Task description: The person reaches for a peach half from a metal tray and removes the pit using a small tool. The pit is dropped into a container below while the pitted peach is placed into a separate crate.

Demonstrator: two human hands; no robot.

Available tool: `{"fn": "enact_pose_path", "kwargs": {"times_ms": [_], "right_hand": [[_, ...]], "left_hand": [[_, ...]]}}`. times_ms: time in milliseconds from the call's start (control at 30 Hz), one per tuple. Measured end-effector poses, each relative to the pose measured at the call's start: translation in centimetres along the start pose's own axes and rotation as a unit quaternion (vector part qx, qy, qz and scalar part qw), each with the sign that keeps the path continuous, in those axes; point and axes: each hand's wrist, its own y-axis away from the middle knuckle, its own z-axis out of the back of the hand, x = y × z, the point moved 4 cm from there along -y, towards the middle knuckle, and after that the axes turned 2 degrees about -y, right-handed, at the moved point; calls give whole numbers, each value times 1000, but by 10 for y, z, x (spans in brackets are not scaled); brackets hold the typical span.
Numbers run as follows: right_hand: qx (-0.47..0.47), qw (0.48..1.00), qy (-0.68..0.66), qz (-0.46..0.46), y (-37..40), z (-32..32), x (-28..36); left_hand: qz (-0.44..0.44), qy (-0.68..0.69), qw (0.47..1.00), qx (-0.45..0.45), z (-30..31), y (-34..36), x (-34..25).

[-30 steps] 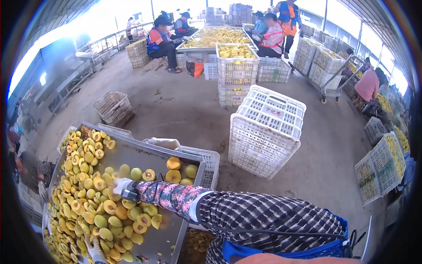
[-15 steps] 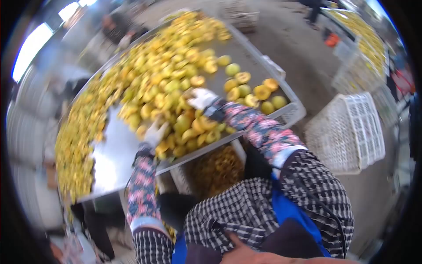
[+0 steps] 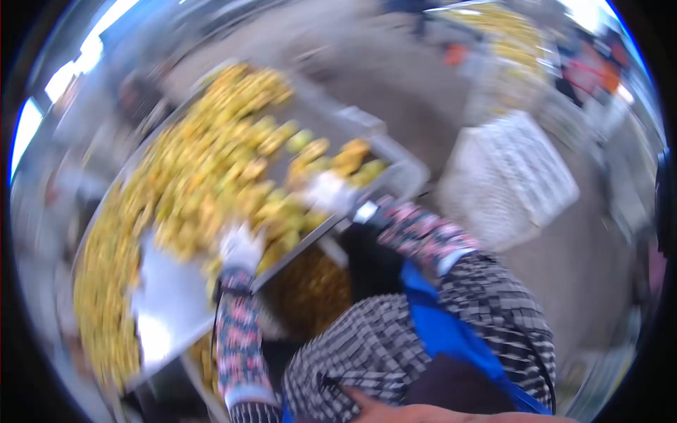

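Note:
Both my hands wear white gloves and are over a metal-topped table (image 3: 166, 289) heaped with yellow-green cut fruit (image 3: 204, 166). My left hand (image 3: 242, 247) lies at the near edge of the heap, its fingers stretched forward and somewhat apart against the fruit. Farther right, my right hand (image 3: 330, 194) touches or hovers over fruit near the table's right corner. Motion blur smears its fingers, so whether it holds a piece cannot be made out. A few larger pieces (image 3: 350, 156) sit just beyond it. The fruit looks halved, some with orange hollow centres.
Below the table's near edge is a container of brownish scraps (image 3: 310, 285). A white plastic crate (image 3: 518, 176) stands on the floor at the right. Another fruit-covered table (image 3: 504, 32) is at the far right. A blurred person (image 3: 141, 95) is beyond the table's left side.
The view has swung, moving the table left and downward in the picture. My right hand has shifted over the fruit toward the right corner pieces. My left hand stays at the heap's near edge.

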Motion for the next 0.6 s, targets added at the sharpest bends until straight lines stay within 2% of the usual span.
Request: {"fn": "enact_pose_path", "kwargs": {"times_ms": [33, 67, 100, 133, 167, 233, 300, 333, 367, 400, 467, 500, 533, 567, 600], "right_hand": [[61, 996, 39, -59, 12, 11, 19], [-49, 986, -107, -117, 25, -9, 14], [-44, 912, -305, -272, 32, -19, 17], [15, 820, -429, -379, 32, 3, 38], [34, 783, -477, -397, 29, 13, 50], [8, 707, -541, -456, 42, -11, 56], [-5, 686, -597, -415, 47, -19, 64], [0, 670, -638, -380, 53, -31, 64], [19, 621, -672, -404, 55, -39, 67], [11, 635, -663, -396, 56, -41, 73], [-18, 671, -636, -380, 53, -38, 80], [-18, 672, -636, -379, 52, -35, 83], [-17, 671, -638, -376, 51, -33, 86], [-11, 666, -645, -374, 47, -26, 95], [23, 644, -660, -386, 48, -21, 100]], "left_hand": [[-23, -39, 999, -13, -21, -10, -7], [-11, -69, 997, 38, -33, -16, -17], [52, -59, 981, 178, -49, -28, -17], [49, -75, 988, 124, -54, -30, -21], [47, -41, 995, 74, -37, -24, -31], [42, 35, 998, 14, -31, -18, -33], [29, 144, 989, 9, -29, -15, -36], [25, 141, 990, 5, -29, -12, -36], [69, 204, 976, -7, -30, -6, -32], [111, 267, 957, -23, -27, 2, -30], [76, 282, 955, -58, -7, 21, -39], [39, 431, 895, -105, -8, 31, -30], [3, 566, 810, -149, -8, 41, -25], [58, 786, 606, -109, -24, 50, -23], [77, 780, 610, -116, -44, 55, -28]]}}
